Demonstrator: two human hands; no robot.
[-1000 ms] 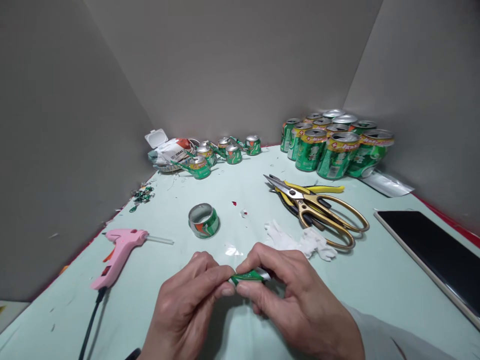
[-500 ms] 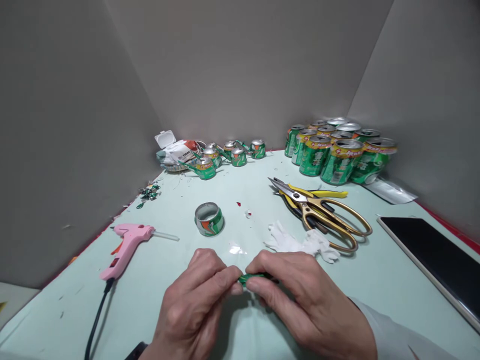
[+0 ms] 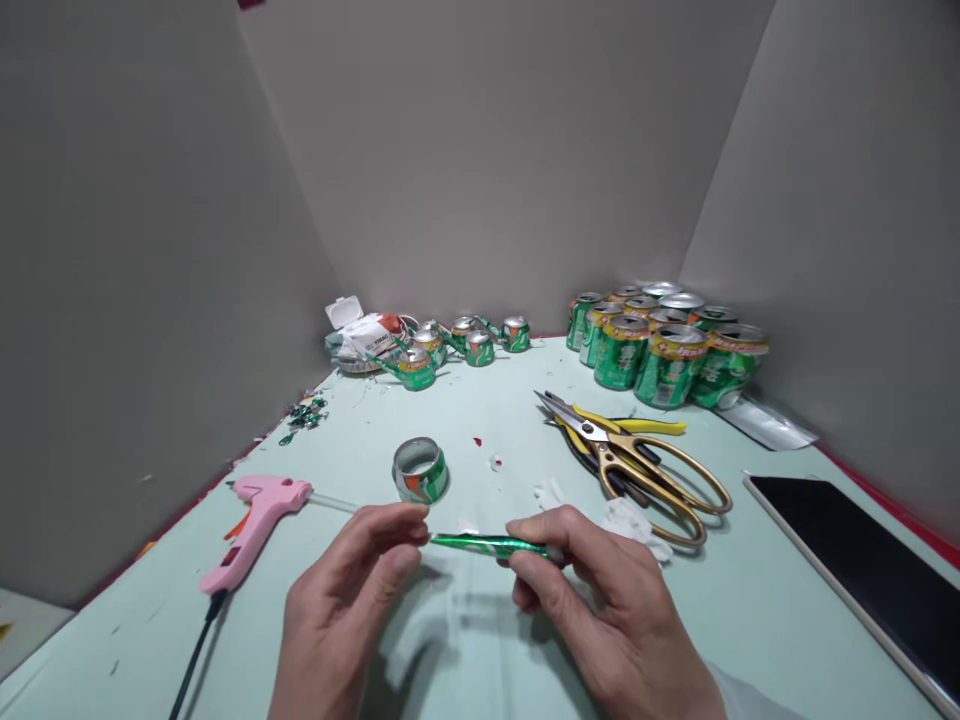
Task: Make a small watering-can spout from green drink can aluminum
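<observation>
A narrow, pointed green metal piece [image 3: 480, 543] is pinched between the thumb and fingers of my right hand [image 3: 600, 600], its thin end toward the left. My left hand [image 3: 352, 590] is beside that tip, thumb and fingers apart with nothing between them. Just beyond my left hand a ring cut from a green can [image 3: 420, 472] stands on the table. Gold-handled scissors [image 3: 630, 455] lie over yellow-handled pliers [image 3: 660, 427], past my right hand. A crumpled white glove or cloth [image 3: 634, 525] is partly hidden behind that hand.
A pink glue gun [image 3: 255, 525] with its cord lies left on the pale table [image 3: 465, 420]. At the back are small cut-can pots [image 3: 416, 370], a wipes pack [image 3: 367, 340] and green cans [image 3: 667, 365]. A dark-screened tablet [image 3: 855, 570] lies right.
My left hand has let go of the green piece and moved left, its fingers opening. More of the piece now shows in my right hand. The view has tilted up slightly.
</observation>
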